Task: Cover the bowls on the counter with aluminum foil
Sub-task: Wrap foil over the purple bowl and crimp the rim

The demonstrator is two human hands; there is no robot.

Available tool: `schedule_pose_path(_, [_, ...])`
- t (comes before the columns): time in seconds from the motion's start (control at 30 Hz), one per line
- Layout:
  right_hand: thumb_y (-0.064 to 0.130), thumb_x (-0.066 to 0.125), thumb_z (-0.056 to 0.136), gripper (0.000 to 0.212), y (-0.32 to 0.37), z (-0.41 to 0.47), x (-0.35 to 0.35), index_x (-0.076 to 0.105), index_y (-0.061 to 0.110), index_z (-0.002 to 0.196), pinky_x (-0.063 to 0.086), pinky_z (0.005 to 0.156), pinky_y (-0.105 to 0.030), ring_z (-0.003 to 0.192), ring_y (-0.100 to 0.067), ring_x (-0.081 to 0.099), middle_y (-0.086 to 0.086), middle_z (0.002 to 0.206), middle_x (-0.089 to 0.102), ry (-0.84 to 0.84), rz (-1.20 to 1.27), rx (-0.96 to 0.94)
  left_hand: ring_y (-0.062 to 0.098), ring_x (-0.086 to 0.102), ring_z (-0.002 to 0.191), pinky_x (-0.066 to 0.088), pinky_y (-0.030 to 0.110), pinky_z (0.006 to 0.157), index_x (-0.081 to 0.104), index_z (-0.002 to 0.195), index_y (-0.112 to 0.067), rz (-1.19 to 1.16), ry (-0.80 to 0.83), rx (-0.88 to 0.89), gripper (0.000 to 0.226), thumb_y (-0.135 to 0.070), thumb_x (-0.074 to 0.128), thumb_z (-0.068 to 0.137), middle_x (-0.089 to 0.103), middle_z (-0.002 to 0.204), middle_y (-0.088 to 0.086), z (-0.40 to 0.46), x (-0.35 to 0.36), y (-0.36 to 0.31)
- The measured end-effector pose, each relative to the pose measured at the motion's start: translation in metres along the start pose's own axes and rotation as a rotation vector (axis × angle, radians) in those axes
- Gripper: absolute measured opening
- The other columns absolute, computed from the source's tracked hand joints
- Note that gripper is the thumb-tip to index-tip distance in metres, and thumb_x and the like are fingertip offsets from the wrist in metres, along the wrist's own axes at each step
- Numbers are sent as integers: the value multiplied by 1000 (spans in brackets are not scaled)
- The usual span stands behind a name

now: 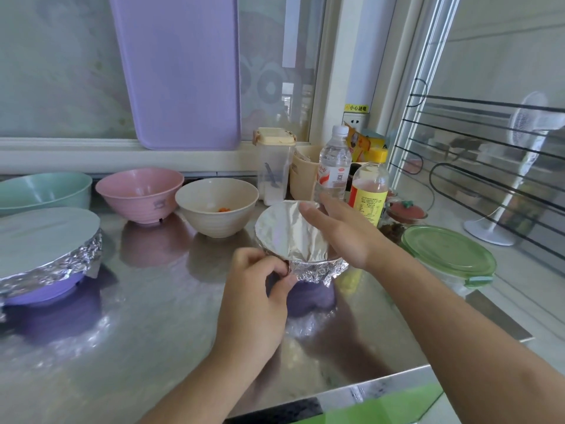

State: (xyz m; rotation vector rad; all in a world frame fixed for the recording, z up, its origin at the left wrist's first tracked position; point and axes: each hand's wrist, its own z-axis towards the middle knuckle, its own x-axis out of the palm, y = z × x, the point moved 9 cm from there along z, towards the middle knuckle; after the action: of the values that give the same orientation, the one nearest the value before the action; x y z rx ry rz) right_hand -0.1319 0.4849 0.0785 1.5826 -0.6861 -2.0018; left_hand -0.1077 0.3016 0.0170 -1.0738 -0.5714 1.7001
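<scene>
At the far left of the frame sits a green bowl [46, 188], uncovered, and below it the purple bowl [42, 289] already wearing its foil, flat on top and crimped down round the rim. Moving right along the back of the steel counter [137, 347] come the pink bowl [140, 194] and the cream bowl [217, 206], both open; the cream one has a bit of something orange in it.

Just right of centre is the bowl I am working on, a small purple one hidden almost wholly under its foil sheet [290, 237]. My left hand [260, 289] is at its near-left rim, fingers curled and pinching the foil edge down against the bowl's side. My right hand [339, 237] comes in from the right, fingers straight and close together, lying flat across the foil top and steadying it.

What the next move turns on, as I judge it: the crumpled skirt is gathered along the near and near-right rim, and the loose part lies on the far side, toward the upper part of the frame, away from my left fingers. My right fingertips reach that far rim already, so that hand is nearer for folding it down. I cannot see how tight the foil is back there.

Farther right stand bottles [334, 160] and a green-lidded container [449, 255].
</scene>
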Motion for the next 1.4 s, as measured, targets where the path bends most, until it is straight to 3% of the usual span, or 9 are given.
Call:
schedule_pose_path(0.1, [71,33,104,60,-4,6,4,44,36,152,38,107,-42,137,-27,50,0,151,54,1,-22,41,2,62,98,44,10,87,71,75,-30,-53,-32,-12,23,-14,86,84,50,107,-18,5,-2,5])
schedule_pose_path(0.27, [75,33,101,47,-13,12,6,50,36,119,45,94,-45,108,-31,63,3,110,56,-11,-87,61,5,68,88,51,20,82,77,73,-28,-132,-1,-50,18,-16,89,79,62,96,-18,15,-4,14])
schedule_pose_path(0.4, [89,24,87,72,-20,15,6,46,28,117,45,104,-53,102,-22,53,6,113,45,-26,-106,82,7,70,80,53,30,76,76,69,-26,-129,15,-62,18,-28,93,76,71,83,-12,27,-8,17])
schedule_pose_path(0.7, [89,20,89,68,-17,13,7,45,35,123,44,108,-56,108,-25,56,1,111,57,-15,-121,48,12,73,70,59,41,72,72,64,-26,-100,109,-158,28,-35,99,63,76,71,-12,37,-5,24])
schedule_pose_path(0.9, [76,23,102,83,-13,8,5,24,24,167,26,124,-48,154,-29,33,-4,167,37,2,-164,46,10,69,66,54,28,63,62,69,-25,-29,106,-122,40,-33,100,63,73,71,-11,40,-8,19])
schedule_pose_path(1.03, [72,25,104,79,-12,4,6,15,29,169,23,123,-42,155,-24,29,0,171,31,11,-150,28,5,71,74,56,27,72,64,81,-24,53,239,-157,31,-16,92,70,75,78,-11,34,-11,29])
schedule_pose_path(1.17, [80,41,96,78,-17,-5,-2,29,41,163,37,121,-54,146,-23,45,10,159,43,-23,108,-3,0,61,77,41,9,65,60,93,-22,65,66,-218,20,-11,71,80,67,88,-6,34,-39,23])
schedule_pose_path(1.3, [63,76,84,86,-31,-29,-5,34,45,157,37,119,-29,141,10,42,41,148,44,37,333,-21,1,62,101,47,20,98,58,116,-25,46,3,-110,47,-56,60,81,61,116,-10,52,-40,-2])
schedule_pose_path(1.4, [20,90,82,86,-41,-44,0,37,40,147,43,99,-4,119,26,52,50,123,56,72,353,-13,9,51,127,39,30,107,45,145,-24,161,212,-51,92,-83,61,76,43,136,-14,66,-11,-16])
